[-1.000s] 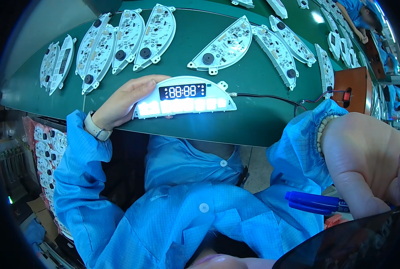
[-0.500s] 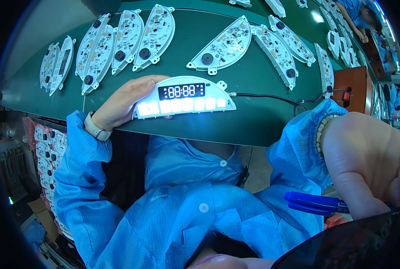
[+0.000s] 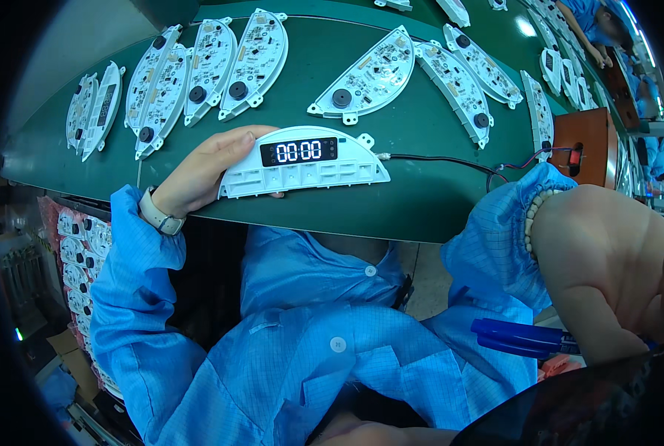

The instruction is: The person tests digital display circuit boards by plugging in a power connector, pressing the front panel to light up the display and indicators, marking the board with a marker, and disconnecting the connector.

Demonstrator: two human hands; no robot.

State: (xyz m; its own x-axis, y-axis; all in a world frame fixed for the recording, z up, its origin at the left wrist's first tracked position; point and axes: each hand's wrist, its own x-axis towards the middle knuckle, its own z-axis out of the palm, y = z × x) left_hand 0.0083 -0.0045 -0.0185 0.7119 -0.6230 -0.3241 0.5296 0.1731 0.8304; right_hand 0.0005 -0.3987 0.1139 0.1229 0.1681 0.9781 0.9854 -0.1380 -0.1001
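My left hand (image 3: 211, 165) grips the left end of a white half-moon display module (image 3: 306, 165), thumb on top and fingers partly hidden behind it. Digits glow in the module's black window; the row of cells under it is unlit. A black cable (image 3: 440, 159) runs from the module's right end. Raised close at the right, my right hand (image 3: 607, 260) is curled with a blue marker pen (image 3: 521, 337) in it, the capped end pointing left. Part of the pen is hidden by the hand.
Several white half-moon circuit boards (image 3: 254, 63) lie on the green table (image 3: 198, 189), left and right of the module. A brown box (image 3: 588, 141) with red and blue wires stands at the right. Lower left, a rack (image 3: 79, 275) holds more boards. Far right, a person (image 3: 592, 30) in blue sits.
The bright row of cells on the module has gone dark, and the small icons beside its digits have dimmed. The digits now read differently. Both hands stay almost in place.
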